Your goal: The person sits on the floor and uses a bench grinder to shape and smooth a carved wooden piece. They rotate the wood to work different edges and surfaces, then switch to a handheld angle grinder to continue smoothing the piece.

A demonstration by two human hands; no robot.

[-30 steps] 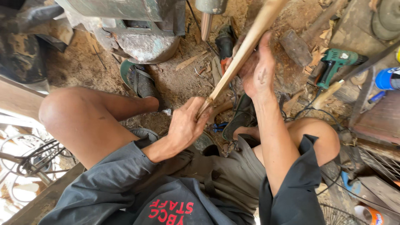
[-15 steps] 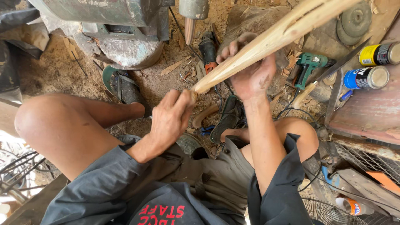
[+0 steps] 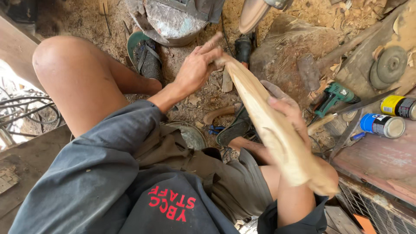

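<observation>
Seen from above, seated on a floor (image 3: 203, 99) strewn with sawdust and wood chips. Left hand (image 3: 197, 69) reaching forward, grip clamped on the narrow far end of a long pale piece of carved wood (image 3: 277, 130), fingertips pinched over its tip. Right hand (image 3: 288, 112) lower and nearer, grip closed around the middle of the same wood, fingers wrapped over its upper edge. Wood slanting from the left hand's grip, past the right hand, down to a broad blunt end just above the right thigh, held clear of the floor. Just beyond the left hand, a green sandal (image 3: 145, 56) lying on the sawdust beside a grey metal machine base (image 3: 173, 21). To the right of the wood, a green power drill (image 3: 331, 97) resting near a long flat blade (image 3: 368, 102). Farther right, on a reddish worktop (image 3: 381, 160), two cans lying on their sides: a yellow can (image 3: 398, 106) and a blue can (image 3: 381, 125), close together. At upper right, a round grey disc (image 3: 390, 65) set on a wooden board.
</observation>
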